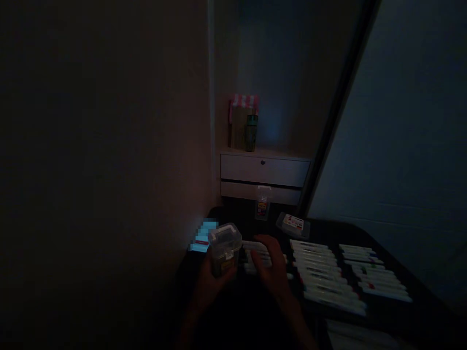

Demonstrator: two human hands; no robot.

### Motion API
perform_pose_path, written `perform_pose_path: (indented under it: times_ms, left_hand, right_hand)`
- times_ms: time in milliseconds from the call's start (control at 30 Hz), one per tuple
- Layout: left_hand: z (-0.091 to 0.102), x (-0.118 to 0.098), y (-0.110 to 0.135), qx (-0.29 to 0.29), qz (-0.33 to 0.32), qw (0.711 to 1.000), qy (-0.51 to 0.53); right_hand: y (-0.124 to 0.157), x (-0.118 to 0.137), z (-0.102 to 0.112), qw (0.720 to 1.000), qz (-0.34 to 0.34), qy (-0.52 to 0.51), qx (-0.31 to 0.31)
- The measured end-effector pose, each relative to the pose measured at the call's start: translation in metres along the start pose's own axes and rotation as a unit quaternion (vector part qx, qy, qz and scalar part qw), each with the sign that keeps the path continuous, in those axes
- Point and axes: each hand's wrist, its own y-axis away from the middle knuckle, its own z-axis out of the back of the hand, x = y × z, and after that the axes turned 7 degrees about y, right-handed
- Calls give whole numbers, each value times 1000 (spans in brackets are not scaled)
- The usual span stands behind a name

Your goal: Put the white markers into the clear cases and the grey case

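Observation:
My left hand (215,279) is wrapped round a clear plastic box (225,245) with a latched lid, held upright above the dark table. Close to its right, my right hand (270,262) hovers with fingers curved and apart, and I see nothing between them. White markers (251,266) lie on the table behind and under the right hand, partly hidden by it. Further right, white markers (321,272) lie side by side in a long row. Another group of markers (379,279) rests beyond that row.
A second clear box (262,206) stands at the table's back, and a flat clear case (294,224) with a label lies beside it. A bright, blurred-out device (204,236) is at the left edge. Behind are drawers (265,170) with a green bottle (251,133) on top. The room is dim.

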Motion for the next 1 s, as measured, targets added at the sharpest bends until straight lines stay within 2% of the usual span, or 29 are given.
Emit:
perform_pose_path:
  times_ms: [67, 167, 267, 333, 400, 500, 600, 700, 800, 900, 1000]
  left_hand:
    - [3, -7, -1, 19, 37, 999, 10]
    - [6, -20, -2, 72, 53, 995, 41]
    - [8, -24, -1, 77, 55, 994, 52]
    - [8, -22, -1, 72, 63, 994, 49]
    - [9, -18, -1, 73, 70, 994, 48]
    - [10, -14, -2, 84, 72, 993, 48]
    - [10, -11, -4, 99, 61, 992, 46]
    - [8, -9, -4, 106, 58, 992, 42]
    - [7, -10, -4, 107, 56, 992, 46]
    - [6, -13, -3, 114, 53, 991, 48]
    - [7, -15, -2, 115, 59, 990, 48]
  right_hand:
    - [-18, 19, 2, 994, -12, -97, 55]
    - [-51, 39, 5, 957, 27, -214, 194]
    - [-75, 40, 4, 905, 14, -302, 301]
    - [-82, 36, 4, 880, -17, -334, 337]
    - [-86, 33, 5, 878, -32, -334, 342]
    - [-92, 34, 5, 897, -33, -309, 315]
    - [-101, 39, -3, 917, -64, -271, 284]
    - [-104, 43, -17, 945, -119, -216, 215]
    - [-95, 40, -30, 950, -157, -215, 161]
    - [-78, 32, -33, 938, -161, -251, 179]
    - [-65, 25, -31, 935, -166, -233, 207]
